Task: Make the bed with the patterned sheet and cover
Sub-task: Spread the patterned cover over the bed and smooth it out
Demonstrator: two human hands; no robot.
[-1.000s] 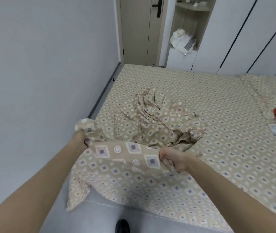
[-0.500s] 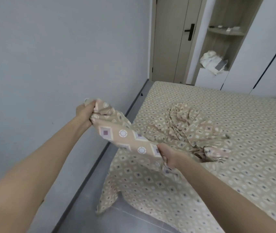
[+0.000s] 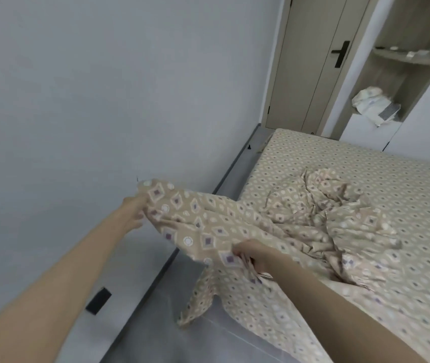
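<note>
Fitted sheet lies flat on the mattress, pattern up, no loose folds visible in the part in view. The cover, same beige diamond print, sits mostly as a crumpled heap on the sheet near the wall-side edge of the bed. One stretch of its edge is raised off the bed and drawn toward the wall. Left hand grips the far end of that stretch, though motion blur hides the exact finger position. Right hand has its fingers curled round the edge nearer the body. The hands are well apart, with the cloth between them fairly taut. A loose flap hangs below the right hand toward the floor; I cannot tell if it touches. Step in hand, as judged: finding and spreading one side of the cover. To do it well, walk both hands along the hem until each holds a true corner, lift the hanging flap off the floor, then raise and shake so the heap opens. Pull gently, or the sheet underneath may drag loose.
</note>
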